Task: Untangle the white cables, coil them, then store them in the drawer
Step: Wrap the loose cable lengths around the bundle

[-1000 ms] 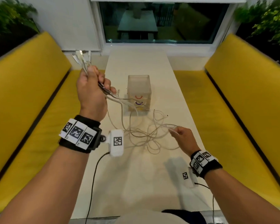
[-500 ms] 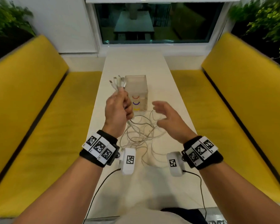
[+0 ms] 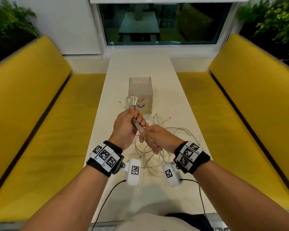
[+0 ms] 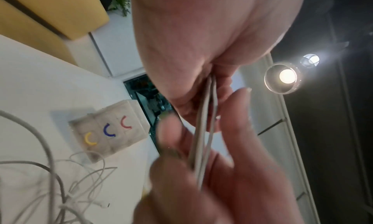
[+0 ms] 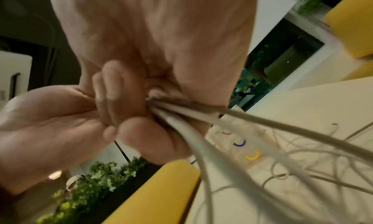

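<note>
Gripping the white cables (image 3: 138, 126), the right hand (image 3: 157, 139) curled its fingers (image 5: 113, 90) around the bundle just below the left hand (image 3: 125, 129), whose fingers (image 4: 222, 90) clenched the same strands. Slack loops trailed beneath both hands onto the white table (image 3: 140, 67). Beyond the left fingertips the connector ends (image 3: 133, 100) fanned upward, and farther on stood the translucent drawer box (image 3: 140, 95), closed.

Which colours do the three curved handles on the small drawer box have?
Red, blue and yellow on the drawer box, clearest in the left wrist view.
</note>
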Available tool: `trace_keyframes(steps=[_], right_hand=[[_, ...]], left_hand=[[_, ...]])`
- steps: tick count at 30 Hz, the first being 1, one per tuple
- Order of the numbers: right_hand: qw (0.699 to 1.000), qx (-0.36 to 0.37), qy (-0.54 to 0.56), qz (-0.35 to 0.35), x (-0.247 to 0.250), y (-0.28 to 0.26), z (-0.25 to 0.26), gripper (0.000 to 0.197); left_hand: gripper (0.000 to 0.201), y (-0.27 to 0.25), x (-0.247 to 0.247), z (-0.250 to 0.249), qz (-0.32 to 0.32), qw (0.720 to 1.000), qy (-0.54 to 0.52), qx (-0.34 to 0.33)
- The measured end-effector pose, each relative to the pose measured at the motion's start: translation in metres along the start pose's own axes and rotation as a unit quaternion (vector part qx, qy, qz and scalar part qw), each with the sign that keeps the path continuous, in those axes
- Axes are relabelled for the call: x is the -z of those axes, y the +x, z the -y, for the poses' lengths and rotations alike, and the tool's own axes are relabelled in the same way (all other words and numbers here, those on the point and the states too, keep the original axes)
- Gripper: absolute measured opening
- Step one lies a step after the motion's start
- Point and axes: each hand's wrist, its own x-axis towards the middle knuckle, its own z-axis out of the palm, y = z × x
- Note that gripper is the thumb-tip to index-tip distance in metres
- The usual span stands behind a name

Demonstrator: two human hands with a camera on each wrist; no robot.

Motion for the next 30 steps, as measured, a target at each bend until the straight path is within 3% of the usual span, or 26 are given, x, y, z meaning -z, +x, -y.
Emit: trace_keyframes(steps=[4, 9, 17, 20, 24, 26, 30], right_hand=[[0.992, -0.039, -0.11, -0.04, 0.002, -0.003, -0.027, 0.057], [0.988, -0.078, -0.131, -0.002, 0.008, -0.007, -0.05, 0.064], [0.991, -0.131, 0.013, 0.012, 0.027, -0.01, -0.064, 0.049], [0.987, -0.143, -0.06, 0.033, 0.033, -0.008, -0.065, 0.052], [0.973, -0.124, -0.194, -0.017, 0.037, 0.001, -0.064, 0.053], [0.958, -0.094, -0.27, -0.021, 0.039, 0.004, -0.057, 0.051], [0.915, -0.093, -0.389, 0.048, 0.039, 0.008, -0.029, 0.047]], left_hand=[[0.044, 0.01, 0.015, 0.008, -0.048, 0.998, -0.025, 0.013], [0.04, 0.017, 0.03, 0.009, -0.101, 0.995, 0.003, 0.003], [0.037, 0.018, 0.055, 0.017, -0.158, 0.987, 0.005, 0.029], [0.037, 0.017, 0.063, 0.019, -0.171, 0.985, 0.001, 0.033], [0.037, 0.017, 0.062, 0.022, -0.184, 0.982, 0.039, 0.033], [0.036, 0.016, 0.059, 0.022, -0.171, 0.98, 0.102, 0.024], [0.028, 0.015, 0.05, 0.029, -0.1, 0.956, 0.276, 0.021]])
